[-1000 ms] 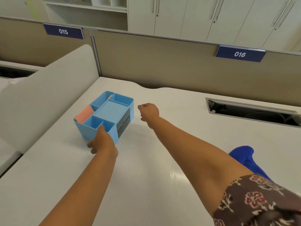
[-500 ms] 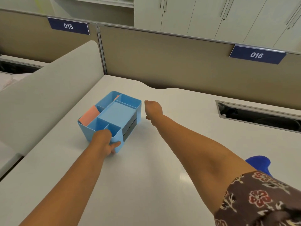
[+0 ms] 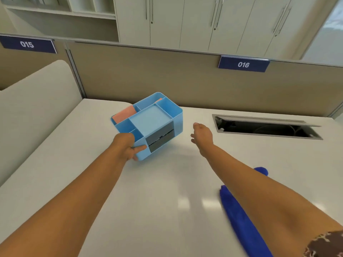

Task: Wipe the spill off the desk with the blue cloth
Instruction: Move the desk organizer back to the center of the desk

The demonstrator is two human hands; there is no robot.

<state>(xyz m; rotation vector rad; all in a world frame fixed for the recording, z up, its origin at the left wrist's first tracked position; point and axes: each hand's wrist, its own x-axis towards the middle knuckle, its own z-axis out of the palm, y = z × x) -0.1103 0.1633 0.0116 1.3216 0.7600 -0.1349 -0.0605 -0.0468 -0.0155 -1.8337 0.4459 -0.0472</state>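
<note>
The left hand (image 3: pixel 128 148) is stretched forward over the desk (image 3: pixel 163 210) and is closed on the near corner of a light blue desk organiser (image 3: pixel 148 123), the thumb laid along its front wall and the fingers wrapped around its side. The organiser is tilted, its near corner held in the grip. A pink note pad (image 3: pixel 124 113) is seen in one of its rear compartments, and two dark drawers face right and toward the viewer. The right hand (image 3: pixel 202 135) is extended just right of the organiser, apart from it, with loosely curled fingers and nothing held.

The blue cloth (image 3: pixel 243 223) lies crumpled in a long strip on the desk near the front right, partly hidden beneath the right forearm. A wide bare stretch of white desk is left open between the two arms. An open cable slot (image 3: pixel 265 127) is set into the desk at the right rear. The rear edge is closed off by a beige partition (image 3: pixel 167 78), and the left edge by a pale rounded divider (image 3: pixel 37 108).

White figures "015" are read on a dark blue label (image 3: pixel 27 44) at the left of the partition, and "016" on another label (image 3: pixel 243 64) at the right.
</note>
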